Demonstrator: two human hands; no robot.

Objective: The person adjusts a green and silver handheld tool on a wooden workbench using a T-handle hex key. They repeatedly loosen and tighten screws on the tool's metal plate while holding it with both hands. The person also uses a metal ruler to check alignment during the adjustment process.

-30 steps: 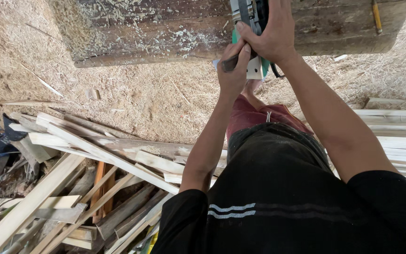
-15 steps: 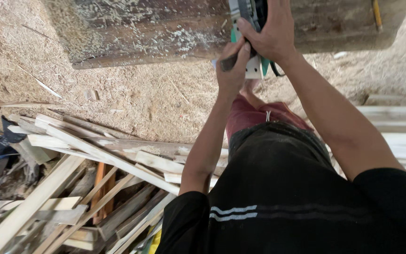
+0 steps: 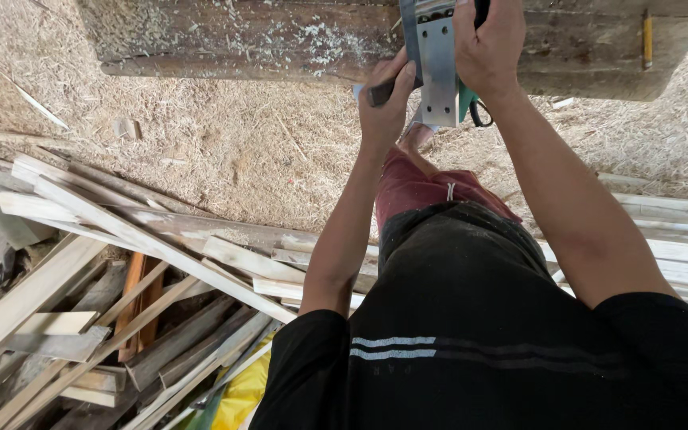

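My right hand grips a green and grey electric planer at the edge of a worn wooden bench dusted with shavings. The planer is tipped so that its flat metal sole faces me. My left hand is closed around a dark tool handle held against the planer's left side. What the tool's tip touches is hidden. The planer's black cord hangs below it.
A yellow pencil lies on the bench at the right. Sawdust covers the ground. A heap of wooden slats and offcuts lies at the left, pale boards at the right. Something yellow shows by my hip.
The planer has been turned so that its metal sole now faces me. Both hands stay on it and have shifted slightly right; my view has drifted over the slat pile.
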